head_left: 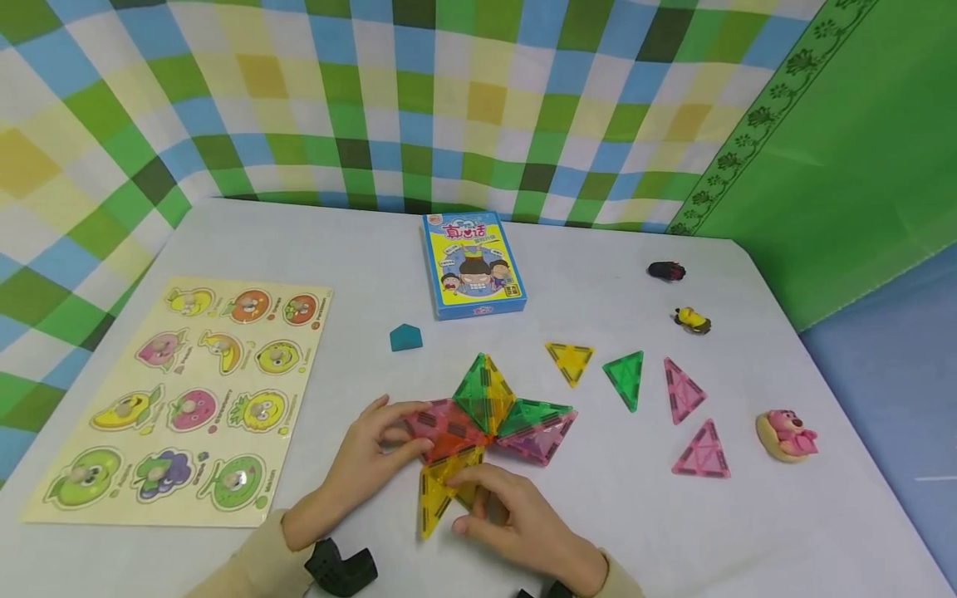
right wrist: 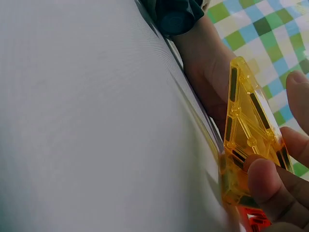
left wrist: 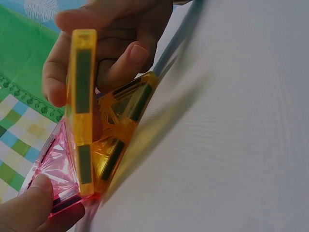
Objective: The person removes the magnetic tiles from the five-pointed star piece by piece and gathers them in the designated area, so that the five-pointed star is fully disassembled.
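A star-like build of see-through magnetic tiles lies at the table's middle, with green-and-yellow (head_left: 484, 394), green-and-pink (head_left: 534, 432) and pink-and-red (head_left: 444, 428) points. My left hand (head_left: 374, 448) grips the pink point from the left, its thumb on a pink tile (left wrist: 60, 162) in the left wrist view. At the near side, yellow triangle tiles (head_left: 435, 498) stand tilted against each other. My right hand (head_left: 523, 515) holds them at their right side, fingers curled and thumb low. The right wrist view has the thumb and a finger against a yellow tile (right wrist: 246, 116).
Loose tiles lie to the right: yellow (head_left: 571, 362), green (head_left: 626, 379) and two pink ones (head_left: 684, 390). Beyond are small toys, including a pink bear figure (head_left: 788, 436). A card box (head_left: 476, 266) and a teal piece (head_left: 406, 337) lie behind; a fruit puzzle board (head_left: 187, 399) is left.
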`<state>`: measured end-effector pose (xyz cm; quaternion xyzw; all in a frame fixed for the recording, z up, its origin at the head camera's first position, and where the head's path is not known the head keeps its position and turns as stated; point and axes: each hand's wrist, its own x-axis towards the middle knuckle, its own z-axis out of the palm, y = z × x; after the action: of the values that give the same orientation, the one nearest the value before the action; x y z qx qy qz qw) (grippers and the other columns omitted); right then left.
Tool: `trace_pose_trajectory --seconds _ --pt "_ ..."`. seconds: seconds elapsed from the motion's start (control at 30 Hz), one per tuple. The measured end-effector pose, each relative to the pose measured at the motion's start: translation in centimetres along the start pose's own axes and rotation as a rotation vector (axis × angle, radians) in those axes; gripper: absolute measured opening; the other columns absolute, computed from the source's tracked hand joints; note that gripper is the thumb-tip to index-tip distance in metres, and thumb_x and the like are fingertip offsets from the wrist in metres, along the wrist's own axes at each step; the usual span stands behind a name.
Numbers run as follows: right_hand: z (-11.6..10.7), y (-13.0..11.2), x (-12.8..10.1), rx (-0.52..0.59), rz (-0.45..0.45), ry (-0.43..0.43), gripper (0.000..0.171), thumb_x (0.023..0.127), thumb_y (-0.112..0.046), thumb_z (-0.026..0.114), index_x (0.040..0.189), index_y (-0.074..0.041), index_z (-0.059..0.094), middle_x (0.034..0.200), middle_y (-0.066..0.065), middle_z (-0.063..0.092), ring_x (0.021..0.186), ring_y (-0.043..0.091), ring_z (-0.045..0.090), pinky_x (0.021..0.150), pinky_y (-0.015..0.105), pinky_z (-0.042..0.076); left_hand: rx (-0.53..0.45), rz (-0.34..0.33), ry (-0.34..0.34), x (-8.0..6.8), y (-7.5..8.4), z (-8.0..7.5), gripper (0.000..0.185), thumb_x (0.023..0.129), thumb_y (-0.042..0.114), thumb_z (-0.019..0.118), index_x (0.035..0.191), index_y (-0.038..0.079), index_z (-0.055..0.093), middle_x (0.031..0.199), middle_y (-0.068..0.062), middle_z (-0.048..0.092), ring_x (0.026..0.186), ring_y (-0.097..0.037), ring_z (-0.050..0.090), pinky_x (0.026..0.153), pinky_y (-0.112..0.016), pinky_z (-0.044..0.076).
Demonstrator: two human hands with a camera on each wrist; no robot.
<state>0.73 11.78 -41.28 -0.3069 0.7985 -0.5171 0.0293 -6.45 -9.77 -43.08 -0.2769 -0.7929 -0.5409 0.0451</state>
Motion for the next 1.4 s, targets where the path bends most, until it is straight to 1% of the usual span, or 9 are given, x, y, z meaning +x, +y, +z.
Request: trace_pose_trajectory --seconds 0.27,0.47,0.6,0.73,0.83,0.9,1.1,1.23,1.4 --pt "-0.5 -2.3 0.6 0.110 0.102 0.081 0.031 0.075 -0.009 0.071 0.102 -0.005 0.057 0.066 -0.002 0.052 0.055 0.000 0.041 0.043 0.016 0.036 -0.006 -0.012 0.005 0.4 1.8 -0.2 0.041 0.068 -0.004 0.074 0.107 -0.004 0.059 0.065 -0.005 0.067 0.082 -0.026 0.064 0.098 -0.058 0.019" --pt "-0.2 -2.4 0.6 0.172 0.175 0.242 0.017 0.077 0.001 0.069 0.085 -0.004 0.055 0.061 0.003 0.047 0.053 0.003 0.038 0.041 0.018 0.034 -0.013 -0.019 -0.013 0.1 0.6 -0.1 0.042 0.070 0.006 0.075 0.109 0.004 0.059 0.067 0.005 0.067 0.076 -0.014 0.065 0.100 -0.056 0.018" --pt "-0.1 -1.8 0.5 0.170 0.144 0.245 0.022 0.075 0.009 0.066 0.082 -0.005 0.050 0.064 0.004 0.046 0.056 0.006 0.041 0.044 0.020 0.036 -0.011 0.002 -0.005 0.0 0.1 0.0 0.043 0.071 0.009 0.075 0.111 0.007 0.059 0.067 0.007 0.067 0.078 -0.013 0.065 0.101 -0.054 0.018" --pt "-0.2 -0.3 0.1 0.181 0.018 0.266 0.027 0.074 0.016 0.060 0.085 -0.004 0.047 0.072 0.007 0.047 0.064 0.010 0.046 0.051 0.023 0.042 -0.012 0.019 0.012 0.0 0.1 0.1 0.045 0.070 0.007 0.076 0.111 0.006 0.059 0.064 0.006 0.066 0.076 -0.016 0.065 0.100 -0.054 0.019" --pt "-1.2 0.5 -0.1 0.211 -0.074 0.373 0.026 0.073 0.023 0.052 0.086 0.002 0.046 0.076 0.010 0.046 0.067 0.013 0.046 0.053 0.025 0.041 -0.011 0.016 0.008 0.0 0.0 0.1 0.044 0.070 0.007 0.076 0.111 0.005 0.059 0.064 0.007 0.066 0.073 -0.013 0.065 0.100 -0.054 0.019" --pt "-2.3 0.6 -0.1 0.233 -0.079 0.477 0.023 0.073 0.024 0.047 0.087 0.006 0.044 0.078 0.011 0.045 0.066 0.014 0.045 0.054 0.026 0.040 -0.008 0.010 0.002 0.0 0.0 0.0 0.043 0.070 0.007 0.075 0.111 0.006 0.059 0.065 0.008 0.066 0.072 -0.010 0.064 0.101 -0.053 0.019" --pt "-4.8 0.2 -0.5 0.293 0.093 0.694 0.008 0.086 0.014 0.040 0.093 0.010 0.040 0.083 0.006 0.044 0.052 0.012 0.041 0.049 0.023 0.035 -0.006 -0.014 -0.007 -0.1 -0.1 -0.2 0.042 0.072 0.010 0.075 0.111 0.008 0.059 0.065 0.013 0.065 0.071 -0.004 0.063 0.103 -0.049 0.018" --pt "-4.9 0.6 -0.6 0.243 0.134 0.679 0.012 0.088 0.013 0.042 0.099 0.010 0.039 0.091 0.008 0.044 0.051 0.013 0.042 0.048 0.023 0.037 -0.008 -0.019 -0.010 -0.2 -0.3 -0.2 0.044 0.072 0.010 0.075 0.112 0.009 0.059 0.065 0.014 0.064 0.069 -0.003 0.063 0.103 -0.047 0.018" --pt "-4.6 0.9 -0.7 0.198 0.142 0.602 0.016 0.090 0.013 0.039 0.105 0.009 0.036 0.097 0.014 0.036 0.043 0.019 0.041 0.033 0.026 0.040 -0.015 -0.013 -0.011 -0.1 -0.4 0.0 0.044 0.072 0.011 0.075 0.112 0.009 0.059 0.065 0.014 0.064 0.070 -0.003 0.063 0.104 -0.047 0.017"
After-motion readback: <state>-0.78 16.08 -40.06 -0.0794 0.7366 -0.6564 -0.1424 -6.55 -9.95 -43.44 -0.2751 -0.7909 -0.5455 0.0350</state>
